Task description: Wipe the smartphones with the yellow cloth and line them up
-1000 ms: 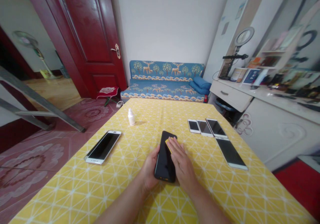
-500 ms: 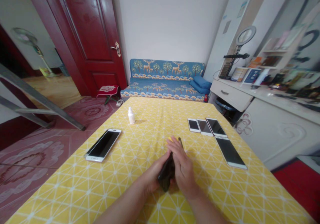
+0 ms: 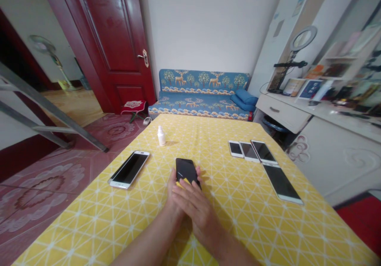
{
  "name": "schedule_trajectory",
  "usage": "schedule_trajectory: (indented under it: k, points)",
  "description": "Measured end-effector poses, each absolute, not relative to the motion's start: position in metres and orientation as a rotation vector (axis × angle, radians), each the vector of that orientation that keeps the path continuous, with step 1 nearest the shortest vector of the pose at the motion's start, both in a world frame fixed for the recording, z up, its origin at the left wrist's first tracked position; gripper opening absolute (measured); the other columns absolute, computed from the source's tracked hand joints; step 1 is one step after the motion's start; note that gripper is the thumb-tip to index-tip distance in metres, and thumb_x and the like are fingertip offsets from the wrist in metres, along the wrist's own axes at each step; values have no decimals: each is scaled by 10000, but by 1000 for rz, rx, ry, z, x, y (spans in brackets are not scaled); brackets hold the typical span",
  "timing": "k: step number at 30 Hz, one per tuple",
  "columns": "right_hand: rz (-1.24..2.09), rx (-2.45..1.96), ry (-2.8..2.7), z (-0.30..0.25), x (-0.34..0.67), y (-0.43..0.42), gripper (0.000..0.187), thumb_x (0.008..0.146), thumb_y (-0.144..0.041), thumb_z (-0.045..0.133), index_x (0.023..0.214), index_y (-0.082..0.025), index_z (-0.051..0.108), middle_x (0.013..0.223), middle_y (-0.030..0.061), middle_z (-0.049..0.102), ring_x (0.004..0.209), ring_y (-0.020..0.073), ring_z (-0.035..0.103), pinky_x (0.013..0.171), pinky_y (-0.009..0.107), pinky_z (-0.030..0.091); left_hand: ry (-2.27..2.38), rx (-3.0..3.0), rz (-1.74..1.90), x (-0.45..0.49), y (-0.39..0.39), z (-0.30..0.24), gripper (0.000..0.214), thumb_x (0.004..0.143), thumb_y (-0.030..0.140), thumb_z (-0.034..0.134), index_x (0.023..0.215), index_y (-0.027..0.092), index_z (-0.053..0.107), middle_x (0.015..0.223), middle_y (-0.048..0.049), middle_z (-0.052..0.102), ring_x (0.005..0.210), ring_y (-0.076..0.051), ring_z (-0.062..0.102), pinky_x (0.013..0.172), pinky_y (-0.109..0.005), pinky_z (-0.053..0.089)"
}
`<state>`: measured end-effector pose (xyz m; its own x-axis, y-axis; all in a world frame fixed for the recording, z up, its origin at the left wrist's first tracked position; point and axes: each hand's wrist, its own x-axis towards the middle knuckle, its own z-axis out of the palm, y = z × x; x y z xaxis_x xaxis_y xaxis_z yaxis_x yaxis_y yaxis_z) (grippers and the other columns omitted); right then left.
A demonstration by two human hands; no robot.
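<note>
A black smartphone lies screen up in my left hand, whose thumb runs along its left edge while fingertips show at its right edge. Over the lower half of the screen lies my right hand. Its fingers press a small yellow cloth against the glass, and most of the cloth is hidden beneath them. Left of my hands, a white-framed phone rests on the table. A white spray bottle stands upright beyond it.
Several phones lie together at the right, among them a large white one. A yellow patterned cloth covers the table. Past its far edge is a blue sofa; a cluttered white dresser stands at the right.
The black phone has turned from edge-on to screen up. My right hand has gone from its side to across its lower screen, with the cloth. The view has shifted slightly.
</note>
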<state>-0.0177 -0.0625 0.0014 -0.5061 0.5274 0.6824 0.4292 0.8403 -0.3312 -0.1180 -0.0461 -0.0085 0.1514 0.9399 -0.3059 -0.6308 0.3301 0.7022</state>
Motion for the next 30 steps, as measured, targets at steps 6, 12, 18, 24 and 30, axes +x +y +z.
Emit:
schedule_trajectory:
  k: [6,12,18,24,30]
  points:
    - [120,-907,-1925,-9,-3,-51,501,953,-80,351,1403,-282,439,1416,28,502,1369,199,375,1134,465,344,598,172,1119,-119,-5,18,552,932,361,322,1347,17,443,1020,-192,702,1011,-249,671,880,-353,549]
    - [346,-928,-1659,-5,11,-51,450,969,-128,326,1346,-286,514,1398,32,520,1337,208,426,1118,470,370,649,89,1103,-113,-3,10,429,897,272,505,1256,36,520,876,-136,726,750,-217,691,791,-337,534]
    - [473,-868,-1631,5,3,-61,425,973,-150,346,1327,-285,537,1388,32,531,1329,210,436,1101,453,400,757,422,1142,-117,-7,13,332,835,284,626,1140,153,613,933,-65,715,801,-178,673,755,-281,519]
    - [306,-875,-1621,10,6,-58,450,969,-122,333,1337,-295,526,1380,29,539,1368,224,375,1120,511,353,778,630,1058,-114,-11,14,360,792,234,679,1148,205,636,1145,-58,668,1029,-174,618,837,-236,470]
    - [235,-839,-1625,8,7,-56,448,963,-119,364,1347,-296,513,1361,39,556,1359,230,392,1116,510,359,715,884,796,-114,-25,18,395,809,484,623,1022,154,660,698,-12,596,578,-100,499,503,-194,345]
